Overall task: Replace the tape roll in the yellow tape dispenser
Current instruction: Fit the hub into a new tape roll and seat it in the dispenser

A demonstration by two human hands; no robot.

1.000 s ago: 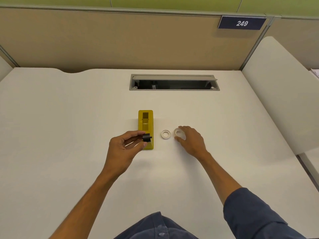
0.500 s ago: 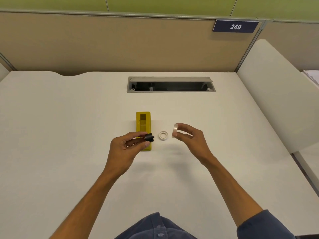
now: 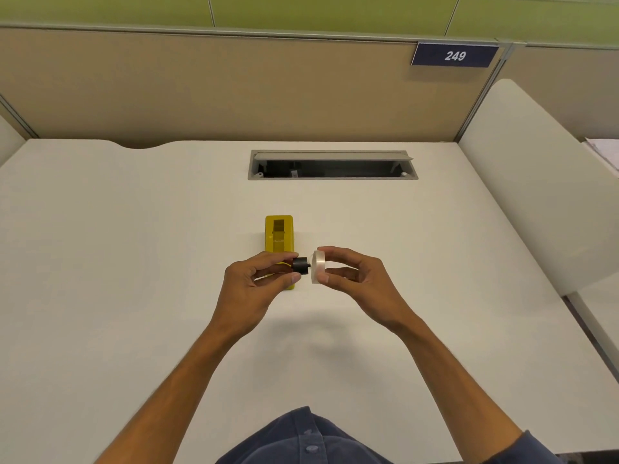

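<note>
Facing the black spool (image 3: 300,264) pinched in the left hand (image 3: 254,289), the tape roll (image 3: 318,266) was pinched in the right hand (image 3: 356,279), just above the yellow tape dispenser (image 3: 279,234) on the surface (image 3: 134,262). Threading seemed under way; alignment would be needed next.

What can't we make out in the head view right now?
- Near end of the yellow tape dispenser: hidden behind the left hand.
- Whether the black spindle has entered the tape roll: the roll is edge-on, its hole unseen.
- The second roll: not visible.
- Contents of the cable tray: too dark and small.
</note>
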